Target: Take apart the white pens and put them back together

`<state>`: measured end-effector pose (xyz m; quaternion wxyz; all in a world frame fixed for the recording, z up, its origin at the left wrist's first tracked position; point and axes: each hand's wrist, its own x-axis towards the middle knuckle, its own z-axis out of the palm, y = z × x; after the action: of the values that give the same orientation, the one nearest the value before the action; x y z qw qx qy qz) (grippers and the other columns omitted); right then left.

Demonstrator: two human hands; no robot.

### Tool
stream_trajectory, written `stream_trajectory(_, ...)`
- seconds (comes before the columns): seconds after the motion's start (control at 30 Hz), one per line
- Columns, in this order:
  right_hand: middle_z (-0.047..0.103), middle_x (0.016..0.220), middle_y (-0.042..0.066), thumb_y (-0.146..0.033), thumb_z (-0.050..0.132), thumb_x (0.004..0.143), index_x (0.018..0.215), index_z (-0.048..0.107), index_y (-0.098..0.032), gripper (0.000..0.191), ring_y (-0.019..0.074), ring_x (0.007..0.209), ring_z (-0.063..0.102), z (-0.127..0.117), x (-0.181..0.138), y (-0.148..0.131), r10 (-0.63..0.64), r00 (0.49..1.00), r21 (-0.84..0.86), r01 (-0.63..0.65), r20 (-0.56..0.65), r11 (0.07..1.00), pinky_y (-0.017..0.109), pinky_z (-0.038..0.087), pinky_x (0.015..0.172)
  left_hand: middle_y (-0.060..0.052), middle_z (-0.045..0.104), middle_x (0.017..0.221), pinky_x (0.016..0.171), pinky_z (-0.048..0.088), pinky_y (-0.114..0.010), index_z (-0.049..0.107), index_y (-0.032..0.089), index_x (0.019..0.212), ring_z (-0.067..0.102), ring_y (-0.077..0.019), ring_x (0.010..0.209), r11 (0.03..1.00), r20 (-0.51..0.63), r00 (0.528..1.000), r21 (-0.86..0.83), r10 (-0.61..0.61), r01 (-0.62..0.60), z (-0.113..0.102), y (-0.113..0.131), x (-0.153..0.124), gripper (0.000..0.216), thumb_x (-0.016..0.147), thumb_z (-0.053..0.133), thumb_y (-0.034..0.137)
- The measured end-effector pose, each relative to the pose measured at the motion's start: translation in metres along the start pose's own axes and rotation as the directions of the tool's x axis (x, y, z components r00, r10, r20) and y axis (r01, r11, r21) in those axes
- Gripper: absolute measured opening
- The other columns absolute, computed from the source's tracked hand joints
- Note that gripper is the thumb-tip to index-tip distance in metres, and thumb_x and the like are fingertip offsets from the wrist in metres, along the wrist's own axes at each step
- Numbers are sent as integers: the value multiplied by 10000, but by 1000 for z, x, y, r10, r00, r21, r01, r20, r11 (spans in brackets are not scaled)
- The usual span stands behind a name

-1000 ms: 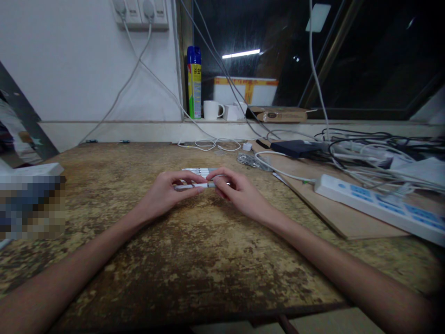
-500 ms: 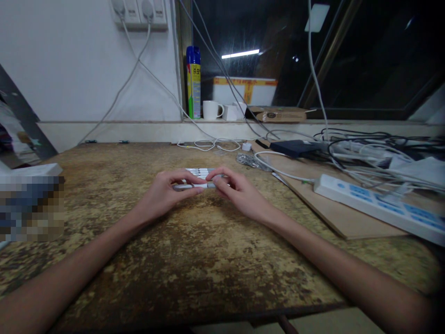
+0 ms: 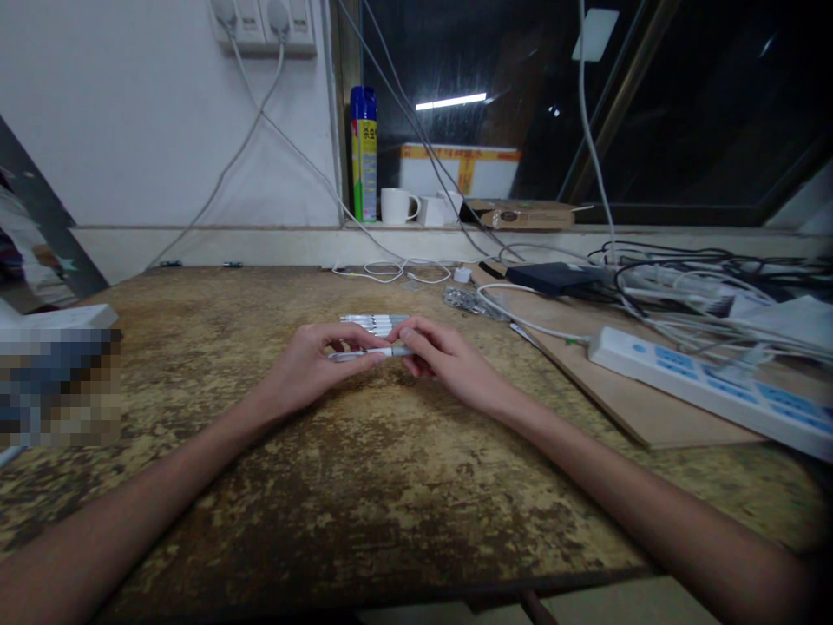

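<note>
A white and grey pen lies level between my two hands above the worn wooden table. My left hand pinches its left part between thumb and fingers. At the pen's right end, my right hand is closed with thumb and forefinger on it, and that end is partly hidden by the fingers. Just behind the hands, several similar white and grey pens lie side by side on the table. My right fingertips cover part of that row.
At right, a white power strip rests on a brown board beside tangled cables. A crumpled clear plastic bag lies behind the right hand. On the sill stand a spray can and a white mug.
Both hands and the pen have come slightly nearer to me. My right fingers have shifted on the pen, and more of the row of pens behind shows.
</note>
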<state>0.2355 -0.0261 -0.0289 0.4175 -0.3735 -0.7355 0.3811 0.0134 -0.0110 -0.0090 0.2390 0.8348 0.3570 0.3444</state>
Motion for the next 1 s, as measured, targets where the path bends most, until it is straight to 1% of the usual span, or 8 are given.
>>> stream_trajectory(0.1,553,758,2,-422,527,972,1075,637,-228,246,159,697,481,-2,0,-1,-32,999,-51,32,-7,998,276,335,619,-56,778,979,781,523,-303,797,225,1009,688,-214,909,1000,-5,1000,-4,1,-1,0,1,0,270,870,690,430)
stream_trajectory(0.3,553,824,17,-405,505,982,1083,626,-248,222,175,744,482,-4,-2,-1,-18,999,-45,19,32,999,292,358,654,-66,776,1015,800,527,-321,802,241,1033,680,-220,922,1000,1,1000,-6,20,-20,-1,4,-1,259,859,705,407)
stream_trajectory(0.47,480,730,-9,-424,513,976,1076,619,-260,220,163,662,436,-10,2,3,-2,1000,-5,2,21,1000,279,317,601,-74,792,985,806,546,-345,800,221,1038,710,-229,879,991,-13,997,-112,-81,79,0,0,0,304,816,745,421)
stream_trajectory(0.6,441,698,-23,-431,530,961,1035,622,-249,217,145,606,389,-13,3,0,57,998,68,-54,-39,996,271,261,559,-87,789,976,732,565,-329,795,193,1004,707,-212,814,963,-61,986,-232,-157,139,-1,-5,3,328,787,765,438)
stream_trajectory(0.7,402,637,-45,-424,507,972,1060,610,-234,233,137,561,368,-10,2,-5,65,997,154,-60,-28,986,274,265,550,-100,784,1002,668,557,-303,781,184,1037,701,-205,804,940,-95,974,-296,-203,168,-2,-9,5,377,772,786,452)
stream_trajectory(0.8,488,628,-44,-416,491,986,1119,586,-224,252,146,591,456,-3,-1,-8,30,999,202,-38,44,979,290,368,613,-130,768,1085,672,560,-298,748,169,1122,702,-243,934,904,-100,969,-392,-227,171,-2,-12,6,456,778,786,465)
stream_trajectory(0.9,655,782,10,-404,521,980,1178,575,-221,275,177,741,590,1,-2,-7,-17,993,201,-7,117,980,343,459,751,-146,737,1177,745,569,-316,715,174,1197,681,-263,1053,866,-70,970,-468,-232,173,0,-14,7,477,818,753,461)
stream_trajectory(1.0,705,977,54,-382,576,956,1195,598,-236,281,206,904,630,-1,0,-3,-50,998,134,44,42,990,383,475,854,-125,736,1171,836,560,-344,688,201,1261,681,-240,1047,834,-10,979,-526,-202,166,2,-14,7,452,875,695,436)
